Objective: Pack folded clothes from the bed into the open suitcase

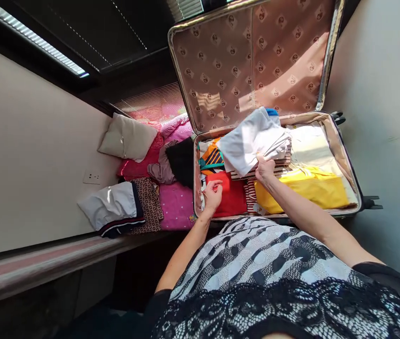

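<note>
Now the right hand [265,169] holds white cloth [251,141], left hand [212,195] loosely curled.

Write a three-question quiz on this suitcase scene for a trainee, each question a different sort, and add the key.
1. Which hand grips the white cloth?
2. True or false: the suitcase is shut.
3. Which of these lies in the near right part of the suitcase?
A) the cream pillow
B) the yellow cloth
C) the black cloth

Key:
1. The right hand.
2. False; its lid stands open.
3. B.
</note>
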Demonstrator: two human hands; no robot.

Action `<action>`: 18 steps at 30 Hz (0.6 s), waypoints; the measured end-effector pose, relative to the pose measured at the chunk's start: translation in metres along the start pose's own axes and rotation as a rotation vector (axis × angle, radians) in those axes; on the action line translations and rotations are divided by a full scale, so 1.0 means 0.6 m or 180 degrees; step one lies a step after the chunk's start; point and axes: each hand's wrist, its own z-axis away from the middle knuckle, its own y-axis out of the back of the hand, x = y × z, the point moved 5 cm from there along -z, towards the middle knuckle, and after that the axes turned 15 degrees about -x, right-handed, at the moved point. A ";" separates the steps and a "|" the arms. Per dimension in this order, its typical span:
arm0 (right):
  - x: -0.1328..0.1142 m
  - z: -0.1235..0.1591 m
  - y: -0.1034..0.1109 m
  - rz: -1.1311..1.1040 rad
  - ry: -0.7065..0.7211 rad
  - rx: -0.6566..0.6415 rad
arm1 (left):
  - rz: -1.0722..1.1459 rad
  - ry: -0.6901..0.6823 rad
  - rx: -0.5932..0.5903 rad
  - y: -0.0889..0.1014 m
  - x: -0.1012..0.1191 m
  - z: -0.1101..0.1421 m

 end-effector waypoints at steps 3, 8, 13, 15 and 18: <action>0.018 -0.015 0.043 0.0111 -0.0564 0.0017 | -0.0103 -0.0001 -0.0370 -0.041 0.024 -0.031; -0.001 -0.016 0.104 0.0253 -0.0910 -0.0447 | -0.0395 -0.0187 -0.0848 -0.094 0.058 -0.065; -0.084 -0.027 0.273 0.2325 -0.0301 -0.0798 | -0.0871 0.0498 -0.1799 -0.187 0.039 -0.047; -0.120 -0.032 0.358 0.3754 0.0055 -0.0822 | -0.1342 0.0572 -0.1905 -0.219 0.036 -0.031; -0.146 -0.036 0.466 0.5333 -0.0037 -0.0940 | -0.2192 0.0304 -0.1653 -0.253 0.050 -0.014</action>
